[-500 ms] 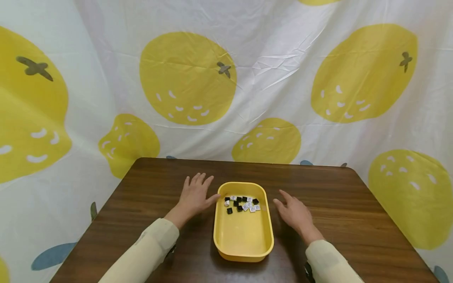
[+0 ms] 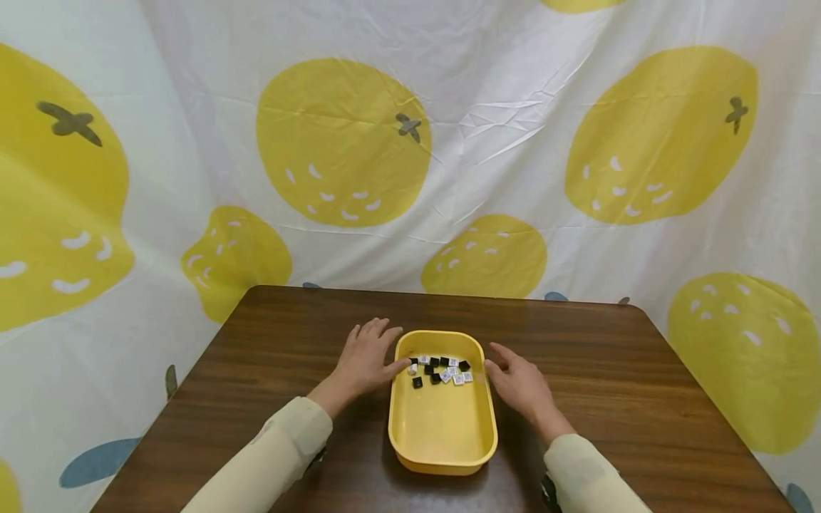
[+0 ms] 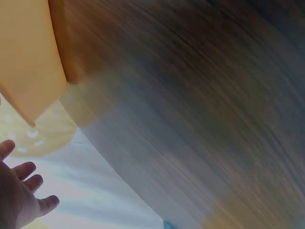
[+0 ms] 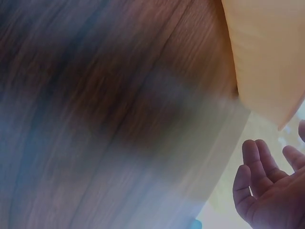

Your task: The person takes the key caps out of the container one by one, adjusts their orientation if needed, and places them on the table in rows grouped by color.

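Note:
A yellow rectangular tub (image 2: 442, 427) with rounded corners stands on the table. Inside, towards its far end, lie several small square black tiles (image 2: 417, 382) and white tiles (image 2: 458, 380), the white ones bearing fine dark marks. At the tub's left side is my left hand (image 2: 367, 358), fingers spread and thumb tip over the rim. My right hand (image 2: 522, 385) is at the opposite side, its thumb close by the right rim and its fingers loosely extended. Both wrist views show the tub's outer wall (image 3: 28, 57) with the fingers apart and nothing in them.
The dark wood-grain table (image 2: 641, 399) extends on both sides of the tub. Behind its far edge hangs a white cloth (image 2: 487, 171) printed with large yellow lemons.
Both hands have moved inward to the tub's sides, the left one rightward and the right one leftward. Tub and tiles appear unmoved.

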Action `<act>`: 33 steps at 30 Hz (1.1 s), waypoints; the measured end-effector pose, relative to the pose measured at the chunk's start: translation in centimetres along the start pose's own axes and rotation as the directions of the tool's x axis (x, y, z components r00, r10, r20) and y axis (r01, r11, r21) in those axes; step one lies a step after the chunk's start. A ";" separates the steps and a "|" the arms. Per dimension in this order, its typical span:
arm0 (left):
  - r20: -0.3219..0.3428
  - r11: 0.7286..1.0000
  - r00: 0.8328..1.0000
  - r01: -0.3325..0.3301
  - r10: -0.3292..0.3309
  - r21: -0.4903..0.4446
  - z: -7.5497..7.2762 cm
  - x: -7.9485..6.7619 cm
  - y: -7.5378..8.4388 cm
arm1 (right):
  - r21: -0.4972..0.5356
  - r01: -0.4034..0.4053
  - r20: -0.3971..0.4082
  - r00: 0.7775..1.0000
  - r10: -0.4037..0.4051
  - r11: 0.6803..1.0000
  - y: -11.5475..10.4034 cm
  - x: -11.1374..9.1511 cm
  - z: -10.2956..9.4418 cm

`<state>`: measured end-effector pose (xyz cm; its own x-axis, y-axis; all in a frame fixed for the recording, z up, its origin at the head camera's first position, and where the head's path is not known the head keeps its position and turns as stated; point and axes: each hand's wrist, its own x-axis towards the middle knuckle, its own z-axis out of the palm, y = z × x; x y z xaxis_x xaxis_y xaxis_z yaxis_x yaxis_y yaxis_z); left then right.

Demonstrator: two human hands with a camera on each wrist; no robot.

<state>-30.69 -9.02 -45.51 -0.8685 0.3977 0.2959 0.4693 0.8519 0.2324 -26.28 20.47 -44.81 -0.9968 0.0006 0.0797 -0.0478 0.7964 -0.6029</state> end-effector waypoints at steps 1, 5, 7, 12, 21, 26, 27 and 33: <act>-0.001 1.000 1.000 -0.005 0.005 -0.008 0.0 0.0 0.2 | -0.001 0.003 -0.001 1.000 -0.003 1.000 0.0 0.0 0.1; 0.007 1.000 1.000 -0.013 0.013 -0.023 0.1 0.1 0.7 | -0.002 0.005 -0.009 1.000 -0.005 1.000 -0.1 0.0 0.4; 0.012 0.999 1.000 -0.015 0.015 -0.037 0.2 0.1 0.9 | 0.003 0.003 -0.015 1.000 -0.003 1.000 -0.2 0.1 0.5; 0.026 0.998 0.999 -0.029 0.031 -0.059 0.4 -0.1 1.4 | 0.027 -0.009 -0.014 1.000 0.009 1.000 -0.3 0.0 0.9; 0.038 0.998 0.998 -0.041 0.043 -0.054 0.7 -0.3 1.5 | 0.024 -0.012 -0.023 1.000 0.013 1.000 -0.6 -0.3 1.1; 0.038 0.998 0.998 -0.042 0.044 -0.057 0.7 -0.4 1.5 | 0.013 -0.005 -0.018 1.000 0.006 1.000 -0.7 -0.3 1.1; 0.037 0.997 0.998 -0.043 0.046 -0.059 0.7 -0.4 1.5 | 0.012 -0.004 -0.017 1.000 0.004 1.000 -0.6 -0.3 1.2; 0.043 0.996 0.998 -0.045 0.049 -0.077 0.7 -0.6 1.6 | 0.032 0.007 -0.015 1.000 -0.007 0.999 -0.5 -0.2 1.4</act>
<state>-29.56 -7.66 -45.93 -0.8506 0.4530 0.2670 0.5191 0.8042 0.2895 -26.12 19.26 -45.63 -0.9954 0.0042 0.0954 -0.0568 0.7768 -0.6271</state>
